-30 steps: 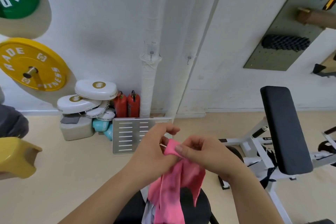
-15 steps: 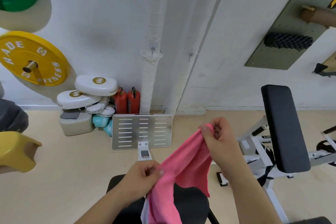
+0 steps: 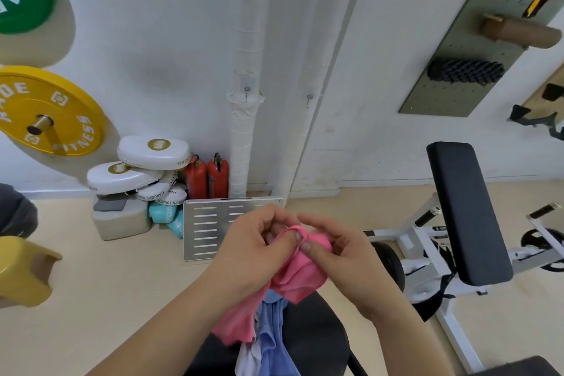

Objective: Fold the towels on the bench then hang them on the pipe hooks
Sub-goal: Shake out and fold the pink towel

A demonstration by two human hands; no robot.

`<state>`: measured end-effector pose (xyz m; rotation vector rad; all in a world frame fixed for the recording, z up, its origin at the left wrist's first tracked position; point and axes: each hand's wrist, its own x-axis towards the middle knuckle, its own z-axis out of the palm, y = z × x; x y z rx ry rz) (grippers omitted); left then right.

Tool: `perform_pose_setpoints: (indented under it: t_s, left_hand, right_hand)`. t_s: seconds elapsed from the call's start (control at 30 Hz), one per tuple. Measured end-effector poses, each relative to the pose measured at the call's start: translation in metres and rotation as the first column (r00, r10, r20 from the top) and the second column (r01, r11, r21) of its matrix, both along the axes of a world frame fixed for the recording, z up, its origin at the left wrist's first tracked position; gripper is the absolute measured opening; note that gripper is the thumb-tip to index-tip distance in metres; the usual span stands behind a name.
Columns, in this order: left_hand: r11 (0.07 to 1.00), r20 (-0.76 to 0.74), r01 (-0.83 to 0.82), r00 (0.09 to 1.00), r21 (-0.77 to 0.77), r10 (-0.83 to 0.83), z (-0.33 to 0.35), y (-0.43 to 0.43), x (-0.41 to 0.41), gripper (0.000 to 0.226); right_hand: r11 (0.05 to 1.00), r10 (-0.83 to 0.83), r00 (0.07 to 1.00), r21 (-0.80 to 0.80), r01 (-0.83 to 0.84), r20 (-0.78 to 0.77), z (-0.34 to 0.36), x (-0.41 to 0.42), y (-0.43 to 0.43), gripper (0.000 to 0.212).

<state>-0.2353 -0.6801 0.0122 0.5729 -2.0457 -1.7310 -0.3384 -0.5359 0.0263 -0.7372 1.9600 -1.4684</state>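
The pink towel [image 3: 297,276], judged light and limp, is pinched at its bunched top edge by the left hand [image 3: 250,253] and the right hand [image 3: 348,256], held close together; its corners are best gripped.

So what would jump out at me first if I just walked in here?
In the lower middle, the left hand and the right hand pinch the bunched top of a pink towel, with a blue towel just below it. A bright yellow weight plate hangs on the wall at far left, and a black padded bench stands at the right.
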Motion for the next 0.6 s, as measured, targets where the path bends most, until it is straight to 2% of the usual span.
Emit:
perform_pose_setpoints:
  t_s: [0.1,0.17,0.23,0.33,0.47,0.6]
  left_hand:
    - [0.998,0.001,0.001,1.0,0.068,-0.002,-0.003,-0.005,0.002,0.014]
    - [0.996,0.002,0.038,0.999,0.08,-0.038,-0.007,-0.011,0.006,0.017]
    - [0.993,0.05,0.12,0.992,-0.007,-0.12,-0.015,-0.018,0.013,0.019]
    - [0.955,0.227,0.275,0.942,-0.108,-0.246,-0.036,-0.033,0.027,0.015]
    - [0.929,0.423,0.366,0.851,-0.051,-0.312,-0.069,-0.053,0.049,0.017]
    - [0.955,0.46,0.296,0.845,0.024,-0.273,-0.086,-0.069,0.067,0.026]
  right_hand:
    - [0.998,0.061,0.997,0.031,-0.06,-0.041,0.001,0.002,0.001,0.02]
    - [0.999,0.026,0.999,0.041,-0.024,-0.045,0.001,0.004,-0.001,0.015]
    - [0.997,-0.074,0.996,0.031,0.075,-0.041,0.0,0.002,-0.003,0.015]
    - [0.972,-0.232,0.971,0.01,0.233,-0.051,-0.002,-0.009,-0.007,0.013]
    - [0.902,-0.43,0.902,-0.045,0.429,-0.036,-0.004,-0.031,-0.01,0.01]
    - [0.817,-0.563,0.818,0.068,0.572,-0.116,-0.019,-0.064,-0.003,0.018]
